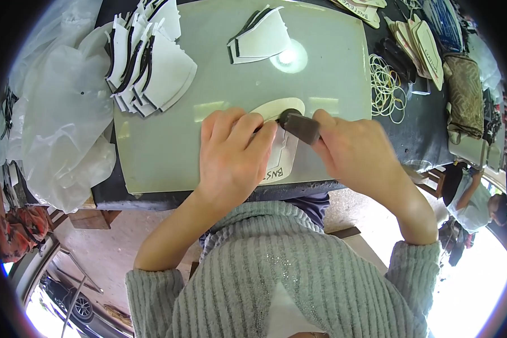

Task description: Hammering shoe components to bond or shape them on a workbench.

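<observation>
A cream pattern piece [287, 159] with a rounded far end and dark marks lies on the grey-green board [332, 62], close to its near edge. My left hand [231, 149] is bent over its left side, the fingertips pressing it down. A bit of black edging shows between those fingers; the rest is hidden under the hand. My right hand [355, 149] is closed round a hammer [303, 128], whose dark, round-ended head rests on or just above the piece, beside my left fingertips. The hammer's handle is mostly hidden in my fist.
White cut pieces with black edging [163, 73] are stacked at the board's far left, and a smaller stack [262, 36] lies at the far middle. Translucent plastic bags [67, 124] crowd the left. To the right are a coil of pale cord [386, 90], cream templates [425, 50] and a brown patterned roll [465, 96].
</observation>
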The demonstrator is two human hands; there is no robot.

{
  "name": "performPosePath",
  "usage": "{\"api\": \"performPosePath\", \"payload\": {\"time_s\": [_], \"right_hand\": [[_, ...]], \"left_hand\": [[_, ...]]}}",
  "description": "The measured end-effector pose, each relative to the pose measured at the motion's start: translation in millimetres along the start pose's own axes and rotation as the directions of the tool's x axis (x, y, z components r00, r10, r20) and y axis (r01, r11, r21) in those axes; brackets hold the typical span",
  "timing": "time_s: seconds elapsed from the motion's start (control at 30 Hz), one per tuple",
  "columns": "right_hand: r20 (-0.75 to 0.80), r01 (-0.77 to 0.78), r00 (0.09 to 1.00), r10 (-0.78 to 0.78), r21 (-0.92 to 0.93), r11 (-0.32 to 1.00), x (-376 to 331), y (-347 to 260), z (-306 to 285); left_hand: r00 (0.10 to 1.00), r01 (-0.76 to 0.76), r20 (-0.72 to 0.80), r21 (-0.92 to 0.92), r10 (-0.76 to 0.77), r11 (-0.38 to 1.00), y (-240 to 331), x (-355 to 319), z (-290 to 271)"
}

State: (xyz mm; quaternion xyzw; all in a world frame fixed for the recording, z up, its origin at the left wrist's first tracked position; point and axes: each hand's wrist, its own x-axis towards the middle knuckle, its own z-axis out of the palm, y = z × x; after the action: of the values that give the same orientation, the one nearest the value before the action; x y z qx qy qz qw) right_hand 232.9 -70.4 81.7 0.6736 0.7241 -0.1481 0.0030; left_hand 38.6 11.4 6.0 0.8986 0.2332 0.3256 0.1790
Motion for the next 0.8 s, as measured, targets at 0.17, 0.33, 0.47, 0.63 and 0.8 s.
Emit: {"api": "performPosePath", "payload": {"time_s": [0.17,0.33,0.47,0.63,0.8], "right_hand": [[-0.087,0.013,0.996,-0.009,0.048,0.999,-1,-2,-3],[-0.028,-0.032,0.999,0.033,0.052,0.998,-3,1,9],[-0.019,-0.049,0.999,0.051,0.081,0.996,-2,0,8],[-0.119,-0.026,0.991,0.053,0.216,0.976,-3,-6,1],[-0.074,-0.051,0.995,0.062,0.148,0.988,-1,-14,2]], "left_hand": [[1.0,0.022,0.013,0.0,-0.022,1.0,1,0,-2],[0.995,0.103,0.024,-0.128,-0.101,0.986,-2,-6,-7],[0.998,-0.05,0.037,0.09,0.047,0.995,4,-13,-3],[0.997,-0.059,0.06,0.155,0.05,0.986,7,-13,-3],[0.998,-0.043,0.053,0.146,0.036,0.988,8,-12,-2]]}}
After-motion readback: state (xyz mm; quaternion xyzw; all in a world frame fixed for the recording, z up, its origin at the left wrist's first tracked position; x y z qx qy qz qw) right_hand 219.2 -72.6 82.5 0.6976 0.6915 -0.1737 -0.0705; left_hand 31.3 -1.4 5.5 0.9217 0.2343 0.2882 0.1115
